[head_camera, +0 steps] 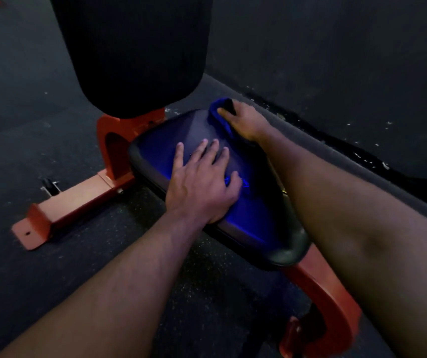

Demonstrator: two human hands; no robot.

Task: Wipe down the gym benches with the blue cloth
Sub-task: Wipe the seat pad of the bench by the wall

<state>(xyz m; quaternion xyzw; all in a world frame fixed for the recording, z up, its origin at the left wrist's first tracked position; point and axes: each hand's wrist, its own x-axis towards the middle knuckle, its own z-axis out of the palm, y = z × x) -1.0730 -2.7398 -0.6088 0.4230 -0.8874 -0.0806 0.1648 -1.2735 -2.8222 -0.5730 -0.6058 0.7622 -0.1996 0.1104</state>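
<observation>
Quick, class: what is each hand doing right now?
Left hand: open, flat on the seat pad.
Right hand: grip on the blue cloth.

**A gym floor, dim and dark-walled**

This is a gym, and the equipment gives it away. There's a padded black seat pad (233, 182) with a glossy vinyl sheen, catching a blue glow, mounted on a heavy orange-red steel frame (78, 202) whose foot lies flat on the floor with a bolt hole showing at its end. Just behind it rises an upright black back pad (135, 52), thick and rounded at the bottom. Underfoot lies dark speckled rubber flooring (26, 125), the kind laid in weight rooms, and it meets a plain dark wall (336, 60) with scuffed, flaking paint along its base.
</observation>
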